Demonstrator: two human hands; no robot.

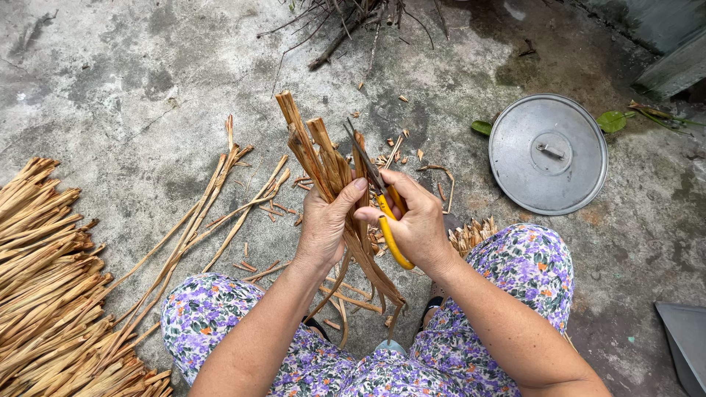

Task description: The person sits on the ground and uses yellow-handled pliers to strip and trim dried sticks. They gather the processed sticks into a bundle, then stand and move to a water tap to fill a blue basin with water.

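Floral-trousered knees (220,312) frame the work. Left hand (323,224) grips the bundle of dried strips (323,158) tightly; right hand (419,220) closes on yellow-handled scissors (379,198), blades toward 11 o'clock. Hold strip ends level; keep the thumb off the blades.

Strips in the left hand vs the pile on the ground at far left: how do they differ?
The held bundle is small, a handful gripped upright by the left hand; the pile is large and lies flat on the concrete floor. The held bundle looks darker, reddish-brown; the pile is paler, straw-coloured. The right hand has yellow-handled scissors at the held bundle; nothing touches the pile. Both are long, dry, flat strips.
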